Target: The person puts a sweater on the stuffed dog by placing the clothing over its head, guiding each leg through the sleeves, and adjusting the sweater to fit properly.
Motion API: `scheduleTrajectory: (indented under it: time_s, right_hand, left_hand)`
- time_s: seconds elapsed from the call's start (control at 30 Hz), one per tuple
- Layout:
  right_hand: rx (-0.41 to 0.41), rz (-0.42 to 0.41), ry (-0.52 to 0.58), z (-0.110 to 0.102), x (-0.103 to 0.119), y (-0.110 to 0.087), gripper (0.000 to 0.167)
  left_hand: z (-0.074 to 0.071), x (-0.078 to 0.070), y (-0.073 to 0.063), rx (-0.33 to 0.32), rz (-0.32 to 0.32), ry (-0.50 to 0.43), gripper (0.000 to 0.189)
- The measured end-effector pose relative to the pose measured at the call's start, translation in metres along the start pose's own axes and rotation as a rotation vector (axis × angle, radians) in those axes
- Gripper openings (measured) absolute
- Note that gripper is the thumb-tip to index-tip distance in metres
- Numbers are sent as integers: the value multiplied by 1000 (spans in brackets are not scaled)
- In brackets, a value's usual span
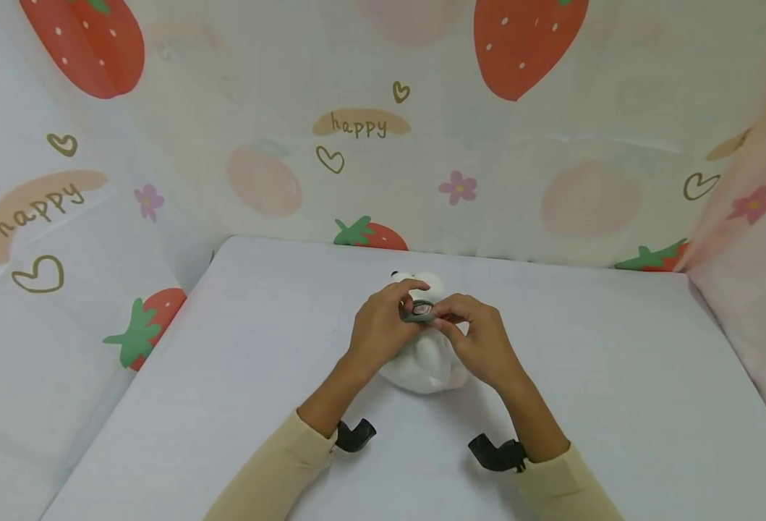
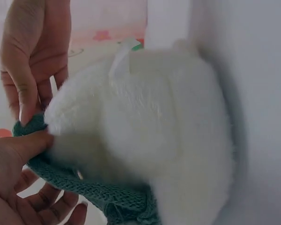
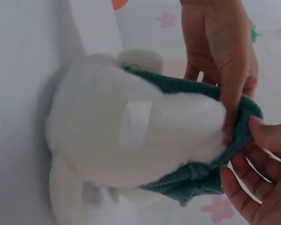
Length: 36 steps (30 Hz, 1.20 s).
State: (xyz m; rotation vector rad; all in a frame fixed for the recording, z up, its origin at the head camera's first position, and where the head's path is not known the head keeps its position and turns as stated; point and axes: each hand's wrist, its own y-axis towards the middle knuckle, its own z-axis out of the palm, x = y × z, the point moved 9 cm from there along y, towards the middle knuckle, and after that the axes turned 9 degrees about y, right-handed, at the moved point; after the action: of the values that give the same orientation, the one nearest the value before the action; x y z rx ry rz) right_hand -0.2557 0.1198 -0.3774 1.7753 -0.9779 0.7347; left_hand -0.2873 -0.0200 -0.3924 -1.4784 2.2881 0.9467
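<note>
A white fluffy plush toy (image 1: 424, 365) is on the white table, its round head (image 1: 430, 284) pointing away from me. Around its upper part is a dark green knitted garment (image 3: 246, 124), with a small label (image 1: 422, 309) showing at its edge. My left hand (image 1: 383, 322) holds that edge from the left, thumb tucked inside the knit. From the right, my right hand (image 1: 480, 336) pinches the same edge between thumb and fingers. In the left wrist view, the garment's lower part (image 2: 117, 199) hangs along the toy's far side. A white tag (image 3: 135, 124) lies on the plush.
The white tabletop (image 1: 617, 376) spreads to both sides of the toy. Behind it hangs a cloth backdrop (image 1: 513, 145) printed with strawberries, hearts and flowers. A black curved mount (image 1: 356, 435) sits at the left wrist, another black mount (image 1: 496, 454) at the right.
</note>
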Motion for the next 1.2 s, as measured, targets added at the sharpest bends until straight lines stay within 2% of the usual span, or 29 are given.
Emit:
scheduleTrajectory:
  time_s: [0.13,0.3,0.47,0.6,0.77,1.03,1.2]
  right_hand:
    - [-58,-41,-52,-5,-5,1,26]
    - [-183,-73,-218,-4,-10,-1,52]
    - [-291,-54,-275,-1,-14,-3,60]
    - [-342,15,-310,-2,-21,-5,60]
    - [-366,95,-350,-8,-30,-6,58]
    - [-319,169,-444,-11,-45,-7,62]
    - [-293,183,-412,-14,-54,-8,48]
  left_hand:
    - [-1,-4,0,-5,19,-17,30]
    - [-4,-8,-4,2,58,49,31]
    - [-9,-10,-8,-21,68,71,32]
    - [-13,-13,-9,-17,86,67,33]
    - [-11,-11,-10,24,83,35,35]
    - [3,0,-19,164,51,-44,29]
    - [9,1,-21,197,91,-75,27]
